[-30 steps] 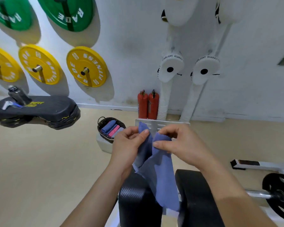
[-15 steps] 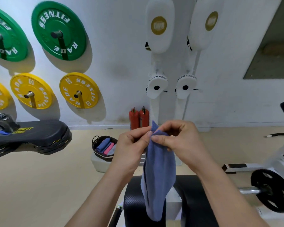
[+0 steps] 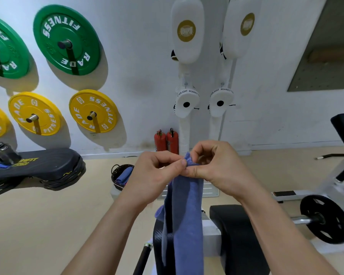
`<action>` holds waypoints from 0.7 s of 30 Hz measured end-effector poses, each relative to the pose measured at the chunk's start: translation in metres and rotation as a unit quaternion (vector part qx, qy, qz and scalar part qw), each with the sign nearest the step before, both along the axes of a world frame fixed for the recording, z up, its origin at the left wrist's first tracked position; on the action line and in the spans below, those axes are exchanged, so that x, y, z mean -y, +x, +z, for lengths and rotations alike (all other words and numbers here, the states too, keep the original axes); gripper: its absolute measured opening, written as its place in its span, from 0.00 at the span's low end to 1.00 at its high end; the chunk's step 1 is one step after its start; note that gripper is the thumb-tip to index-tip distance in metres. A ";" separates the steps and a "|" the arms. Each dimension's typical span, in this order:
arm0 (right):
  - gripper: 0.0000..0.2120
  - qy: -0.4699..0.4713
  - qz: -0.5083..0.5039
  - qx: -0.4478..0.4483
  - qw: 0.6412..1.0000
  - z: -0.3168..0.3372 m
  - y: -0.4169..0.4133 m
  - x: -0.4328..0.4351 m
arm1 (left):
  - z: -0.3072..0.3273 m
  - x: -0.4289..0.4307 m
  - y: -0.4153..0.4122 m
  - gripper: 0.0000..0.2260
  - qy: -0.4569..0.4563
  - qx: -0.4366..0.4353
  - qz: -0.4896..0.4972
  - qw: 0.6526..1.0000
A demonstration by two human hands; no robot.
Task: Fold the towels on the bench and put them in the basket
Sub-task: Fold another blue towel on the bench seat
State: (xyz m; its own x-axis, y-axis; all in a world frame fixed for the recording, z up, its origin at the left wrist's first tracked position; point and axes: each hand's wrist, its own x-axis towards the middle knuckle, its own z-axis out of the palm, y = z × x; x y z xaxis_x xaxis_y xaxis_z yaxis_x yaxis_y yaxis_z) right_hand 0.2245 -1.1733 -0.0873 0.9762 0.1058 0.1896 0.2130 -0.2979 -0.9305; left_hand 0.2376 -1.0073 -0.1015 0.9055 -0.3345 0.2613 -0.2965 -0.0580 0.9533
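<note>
Black padded bench cushions [image 3: 240, 235] lie nearest, at the bottom of the view. In front of them hangs the blue terry-cloth towel [image 3: 187, 225], now a narrow doubled strip. A second ago it opened in two loose flaps with its upper corners held apart. Those corners have since been brought together, so the first lengthwise fold looks made.

Above the strip, the left hand [image 3: 153, 175] and the right hand [image 3: 218, 165] meet at the towel's top edge. Each has thumb and fingertips curled in, pinching the cloth, and the two thumbs touch. A small peak of fabric stands up between them.

Judging by the length that still dangles, the towel needs at least one more fold across before it is compact enough to stow.

Farther off, on the tan floor to the left of the hands, sits the small dark wire basket [image 3: 113, 172]. A folded blue towel [image 3: 125, 173] is already in it, well apart from the one in hand. Two red fire extinguishers [image 3: 166, 142] stand against the white wall beyond.
</note>
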 end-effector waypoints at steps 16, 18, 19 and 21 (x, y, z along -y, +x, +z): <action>0.04 0.021 0.025 -0.027 0.999 -0.006 0.023 0.017 | -0.011 0.017 0.012 0.10 0.060 0.085 0.104 0.989; 0.03 0.043 0.035 -0.038 0.998 -0.009 0.027 0.017 | -0.012 0.019 0.015 0.09 0.049 0.100 0.112 0.987; 0.03 0.057 0.034 -0.038 0.997 -0.010 0.029 0.017 | -0.012 0.019 0.017 0.09 0.034 0.094 0.108 0.989; 0.03 0.076 0.033 -0.036 0.996 -0.012 0.033 0.019 | -0.016 0.018 0.021 0.11 0.018 0.072 0.086 0.994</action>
State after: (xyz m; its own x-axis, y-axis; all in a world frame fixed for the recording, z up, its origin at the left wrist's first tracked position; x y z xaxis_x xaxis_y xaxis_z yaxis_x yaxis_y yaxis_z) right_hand 0.2579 -1.1923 -0.0995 0.9798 0.1449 0.1376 0.1579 -0.1392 -0.9776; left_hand 0.2584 -1.0253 -0.1173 0.9044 -0.1887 0.3827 -0.4119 -0.1525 0.8984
